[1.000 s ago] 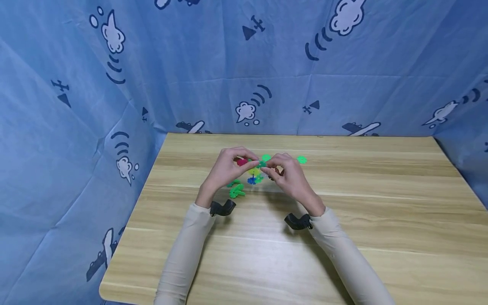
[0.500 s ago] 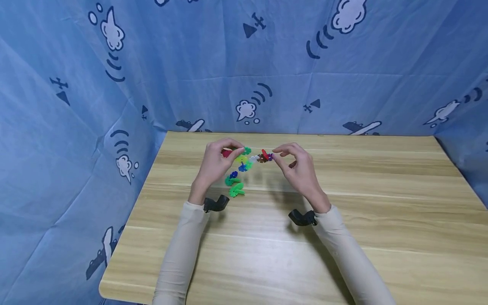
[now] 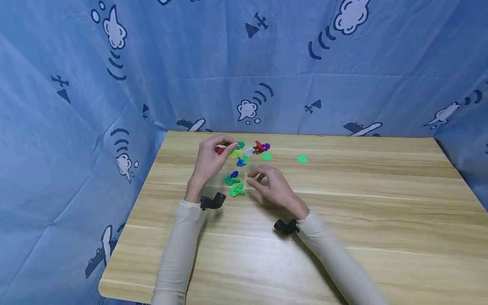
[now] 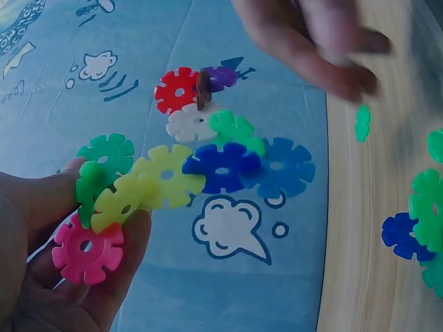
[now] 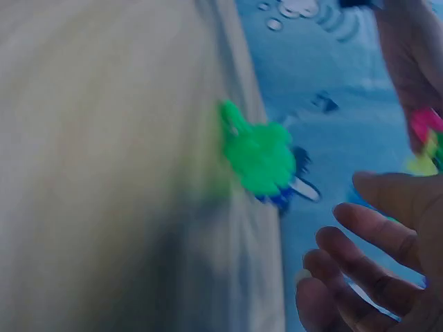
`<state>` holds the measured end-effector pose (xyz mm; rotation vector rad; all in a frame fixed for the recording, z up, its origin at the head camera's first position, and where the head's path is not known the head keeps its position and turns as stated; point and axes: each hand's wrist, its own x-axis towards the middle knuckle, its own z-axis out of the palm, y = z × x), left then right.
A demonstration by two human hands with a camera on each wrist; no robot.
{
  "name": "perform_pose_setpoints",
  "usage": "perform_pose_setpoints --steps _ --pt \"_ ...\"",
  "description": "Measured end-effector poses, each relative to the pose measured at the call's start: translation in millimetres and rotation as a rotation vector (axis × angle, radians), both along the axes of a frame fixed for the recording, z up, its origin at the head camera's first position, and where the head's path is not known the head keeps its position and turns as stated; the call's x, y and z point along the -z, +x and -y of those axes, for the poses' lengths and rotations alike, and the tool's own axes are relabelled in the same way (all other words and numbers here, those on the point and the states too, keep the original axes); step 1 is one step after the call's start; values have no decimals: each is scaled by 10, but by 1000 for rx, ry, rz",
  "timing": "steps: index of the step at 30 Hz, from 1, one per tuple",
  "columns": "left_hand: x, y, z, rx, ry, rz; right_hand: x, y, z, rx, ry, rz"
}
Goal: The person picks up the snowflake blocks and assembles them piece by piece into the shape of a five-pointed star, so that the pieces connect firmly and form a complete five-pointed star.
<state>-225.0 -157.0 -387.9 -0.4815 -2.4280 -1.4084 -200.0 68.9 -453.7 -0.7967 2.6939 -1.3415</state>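
My left hand (image 3: 210, 159) pinches one end of a chain of interlocking plastic snowflake discs (image 4: 166, 176), raised over the table. A pink disc (image 4: 88, 249), yellow and green ones lie by the fingers; blue, white, red, brown and purple discs stretch away from them. My right hand (image 3: 272, 184) holds nothing, its fingers loosely bent, just right of some joined discs on the table. Those are a bright green pair (image 3: 237, 190) and a darker green group (image 3: 230, 181) with a blue disc (image 3: 234, 174). The right wrist view is blurred around the green discs (image 5: 261, 159).
Two single green discs lie flat on the wooden table (image 3: 362, 203), one behind the right hand (image 3: 267, 156) and another farther right (image 3: 302, 159). A blue patterned curtain (image 3: 213, 63) hangs along the back and left sides of the table.
Both hands were at the chain a second ago. My right hand has let go and come down toward the loose green discs. My left hand has moved left and back with the chain.
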Motion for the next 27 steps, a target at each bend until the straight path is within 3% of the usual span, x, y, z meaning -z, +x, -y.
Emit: perform_pose_setpoints --steps 4,10,16,27 --pt "15 -7 -5 18 5 4 78 35 163 -45 32 9" --pt "6 7 -12 24 14 21 136 46 269 -48 77 2" --pt "-8 -8 -18 24 13 27 117 34 241 -54 66 34" --pt "27 -12 -36 25 25 40 131 29 171 -140 63 150"
